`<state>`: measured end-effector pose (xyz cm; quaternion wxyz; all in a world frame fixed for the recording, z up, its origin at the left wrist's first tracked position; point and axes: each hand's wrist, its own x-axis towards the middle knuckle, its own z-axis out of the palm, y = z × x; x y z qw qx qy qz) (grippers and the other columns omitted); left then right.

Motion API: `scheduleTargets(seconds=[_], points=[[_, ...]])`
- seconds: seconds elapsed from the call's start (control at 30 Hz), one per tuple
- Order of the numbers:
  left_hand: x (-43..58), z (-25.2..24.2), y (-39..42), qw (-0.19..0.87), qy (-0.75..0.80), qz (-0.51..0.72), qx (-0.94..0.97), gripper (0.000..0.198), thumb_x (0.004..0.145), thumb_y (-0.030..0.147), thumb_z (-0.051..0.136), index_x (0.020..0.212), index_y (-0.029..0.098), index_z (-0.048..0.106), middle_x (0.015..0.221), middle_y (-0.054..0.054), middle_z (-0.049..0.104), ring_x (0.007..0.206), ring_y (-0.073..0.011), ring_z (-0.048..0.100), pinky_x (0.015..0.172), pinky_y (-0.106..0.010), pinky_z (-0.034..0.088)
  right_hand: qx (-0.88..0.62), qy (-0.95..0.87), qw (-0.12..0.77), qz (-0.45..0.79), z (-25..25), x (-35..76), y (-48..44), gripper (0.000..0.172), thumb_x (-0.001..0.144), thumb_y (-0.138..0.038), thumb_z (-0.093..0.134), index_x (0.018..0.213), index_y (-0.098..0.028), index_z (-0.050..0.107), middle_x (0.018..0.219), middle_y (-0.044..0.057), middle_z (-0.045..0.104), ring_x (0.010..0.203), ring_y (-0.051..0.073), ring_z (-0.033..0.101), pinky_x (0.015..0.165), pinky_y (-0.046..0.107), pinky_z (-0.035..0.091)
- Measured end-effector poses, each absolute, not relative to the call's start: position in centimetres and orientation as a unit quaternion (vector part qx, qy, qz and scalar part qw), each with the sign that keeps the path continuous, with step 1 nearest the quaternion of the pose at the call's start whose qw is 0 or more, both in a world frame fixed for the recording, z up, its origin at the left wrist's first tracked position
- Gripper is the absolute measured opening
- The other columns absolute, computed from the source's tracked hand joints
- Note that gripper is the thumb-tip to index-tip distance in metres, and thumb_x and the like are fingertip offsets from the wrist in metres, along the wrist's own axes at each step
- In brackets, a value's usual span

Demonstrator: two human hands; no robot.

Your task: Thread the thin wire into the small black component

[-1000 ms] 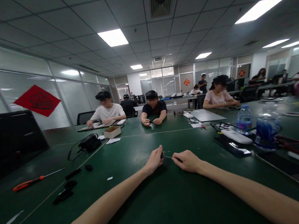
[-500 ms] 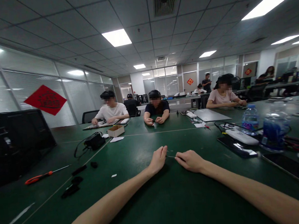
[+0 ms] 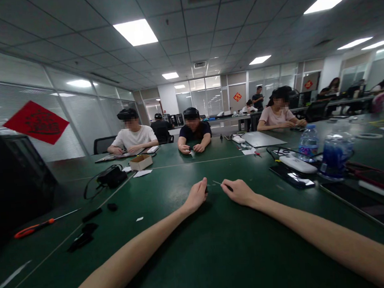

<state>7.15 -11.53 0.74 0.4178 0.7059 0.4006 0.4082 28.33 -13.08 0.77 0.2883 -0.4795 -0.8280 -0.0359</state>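
Observation:
My left hand (image 3: 196,195) is closed above the green table, its thumb uppermost. A bit of a small dark object (image 3: 206,190) shows at its fingertips; the rest is hidden. Facing it, my right hand (image 3: 239,191) is closed around a thin tool (image 3: 229,187) with a dark handle and a slim metal shaft. The shaft points left toward my left hand, with a gap between its tip and the dark object. What kind of tool it is, I cannot make out.
An orange-handled screwdriver (image 3: 35,228) and small black pieces (image 3: 83,238) lie at left, near an open cardboard box (image 3: 140,162). Phones (image 3: 292,177), a white device (image 3: 298,164) and bottles (image 3: 335,155) stand or lie at right. Several people sit across the green table (image 3: 188,259).
The view has tilted down and shifted slightly. My hands have drawn a little apart, and the tool's shaft now angles upward, with more of its dark handle showing.

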Motion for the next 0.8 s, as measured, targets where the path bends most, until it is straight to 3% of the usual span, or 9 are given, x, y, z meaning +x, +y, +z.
scheduleTargets(seconds=[0.13, 0.4, 0.63, 0.8], points=[[7.1, 0.4, -10.9, 0.526, 0.374, 0.406, 0.647, 0.055, 0.079, 0.072, 0.026, 0.072, 0.019, 0.037, 0.051, 0.008, 0.025, 0.039, -0.0047, 0.021, 0.04, -0.019, 0.016, -0.415, -0.877, 0.237, -0.047, 1.1, 27.8, -14.2, 0.033, 0.094, -0.037, 0.034, 0.093, -0.02, 0.061, 0.073, 0.003, 0.065, 0.062, 0.013, 0.058, 0.062, 0.022, 0.037], [6.9, 0.3, -11.0, 0.55, 0.345, 0.405, 0.644, 0.054, 0.079, 0.071, 0.031, 0.07, 0.018, 0.037, 0.052, 0.007, 0.027, 0.04, -0.0045, 0.023, 0.039, -0.018, 0.017, -0.374, -0.904, 0.198, -0.066, 1.5, 27.7, -14.5, 0.029, 0.094, -0.035, 0.036, 0.094, -0.019, 0.06, 0.076, 0.003, 0.066, 0.064, 0.013, 0.059, 0.063, 0.022, 0.037], [7.0, 0.1, -11.0, 0.5, 0.368, 0.402, 0.673, 0.054, 0.081, 0.069, 0.026, 0.069, 0.018, 0.038, 0.051, 0.006, 0.033, 0.041, -0.0066, 0.029, 0.041, -0.02, 0.022, -0.369, -0.908, 0.191, -0.062, 1.7, 27.7, -14.6, 0.029, 0.094, -0.035, 0.034, 0.092, -0.019, 0.059, 0.073, 0.003, 0.065, 0.06, 0.012, 0.057, 0.061, 0.022, 0.036], [6.9, 0.3, -11.4, 0.336, 0.404, 0.412, 0.745, 0.055, 0.087, 0.062, 0.023, 0.065, 0.017, 0.045, 0.053, 0.002, 0.043, 0.049, -0.0105, 0.041, 0.05, -0.023, 0.031, -0.369, -0.908, 0.185, -0.074, 1.6, 27.8, -14.6, 0.029, 0.094, -0.035, 0.035, 0.09, -0.019, 0.059, 0.072, 0.003, 0.065, 0.061, 0.012, 0.057, 0.061, 0.022, 0.035]])
